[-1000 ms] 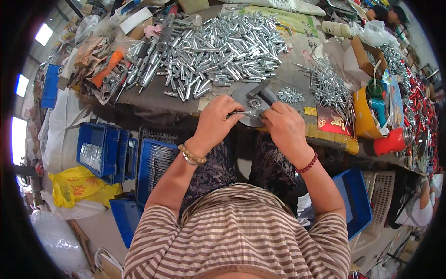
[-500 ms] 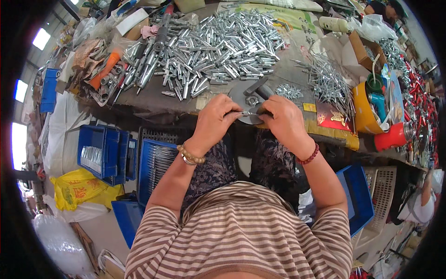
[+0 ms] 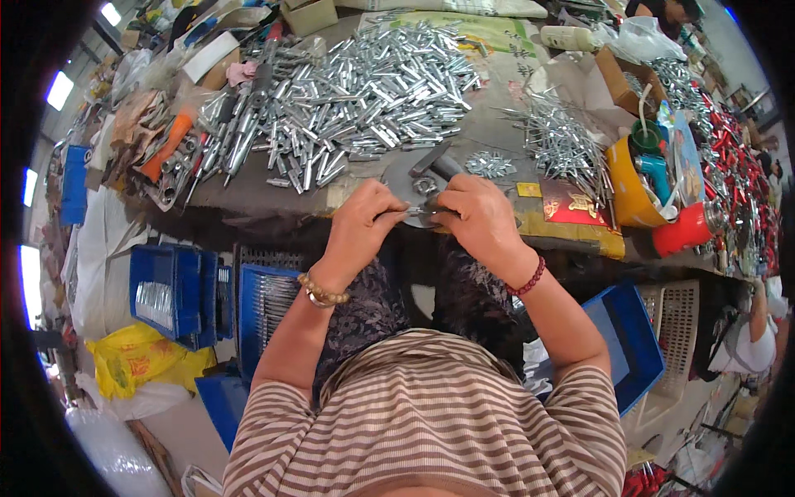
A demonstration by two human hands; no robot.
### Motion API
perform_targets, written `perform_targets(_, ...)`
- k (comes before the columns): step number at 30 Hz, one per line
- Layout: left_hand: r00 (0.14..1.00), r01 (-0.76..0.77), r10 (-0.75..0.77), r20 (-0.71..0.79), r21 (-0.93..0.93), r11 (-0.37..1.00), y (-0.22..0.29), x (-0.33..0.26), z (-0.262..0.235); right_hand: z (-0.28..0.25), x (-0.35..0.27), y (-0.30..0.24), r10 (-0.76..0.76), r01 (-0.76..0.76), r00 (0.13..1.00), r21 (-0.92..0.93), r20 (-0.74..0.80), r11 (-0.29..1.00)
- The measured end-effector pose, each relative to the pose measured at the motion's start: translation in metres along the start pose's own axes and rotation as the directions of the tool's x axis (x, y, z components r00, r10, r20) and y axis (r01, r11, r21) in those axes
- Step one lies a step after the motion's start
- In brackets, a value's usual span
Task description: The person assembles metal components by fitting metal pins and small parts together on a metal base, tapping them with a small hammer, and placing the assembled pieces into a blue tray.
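Observation:
My left hand [image 3: 362, 222] and my right hand [image 3: 480, 217] come together at the table's near edge. Both are closed in a pinch. Between their fingertips is a small silver metal rod [image 3: 417, 211], mostly covered by the fingers. Just beneath and beyond them sits a round grey metal disc [image 3: 397, 177], with a nut-like metal ring [image 3: 426, 186] on it. A dark hammer head [image 3: 432, 158] lies over the disc, close to my right fingers. Short shiny metal tubes [image 3: 373, 87] form a big heap beyond my left hand. A small pile of short metal pieces [image 3: 490, 164] lies beyond my right hand.
Long thin metal rods [image 3: 559, 137] lie to the right, near a red paper packet [image 3: 571, 205] and a yellow container [image 3: 629, 195]. Tools and an orange funnel-like piece [image 3: 170, 145] crowd the left. Blue bins [image 3: 161, 286] stand below table level. Another person [image 3: 662, 12] is at far right.
The whole view has shifted slightly, so the table's things appear farther left. My hands stay pinched together over the disc's near edge, and the rod between them shows less.

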State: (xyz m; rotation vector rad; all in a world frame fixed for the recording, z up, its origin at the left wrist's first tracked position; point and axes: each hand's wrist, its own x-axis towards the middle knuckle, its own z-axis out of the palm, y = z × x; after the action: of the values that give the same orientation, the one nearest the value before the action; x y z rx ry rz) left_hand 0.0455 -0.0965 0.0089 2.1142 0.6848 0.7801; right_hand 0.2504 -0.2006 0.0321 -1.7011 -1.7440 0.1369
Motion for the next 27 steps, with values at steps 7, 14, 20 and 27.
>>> perform_targets(7,0.999,-0.017,0.016,-0.039,-0.030,0.999,0.001,0.000,0.002,-0.043,-0.010,0.073,0.266,-0.304,0.926,-0.115,-0.267,0.946)
perform_targets(14,1.000,0.010,-0.011,-0.018,-0.052,0.999,-0.002,0.000,0.004,-0.044,-0.003,0.099,0.334,-0.390,0.912,-0.253,-0.239,0.885)
perform_targets(20,0.999,-0.019,0.019,-0.035,-0.012,1.000,0.001,0.000,0.003,-0.046,-0.005,0.098,0.368,-0.416,0.907,-0.295,-0.207,0.860)
perform_targets(27,0.999,0.002,-0.004,-0.036,-0.047,0.999,0.001,-0.003,0.003,-0.049,-0.013,0.092,0.278,-0.317,0.947,-0.337,-0.160,0.886)
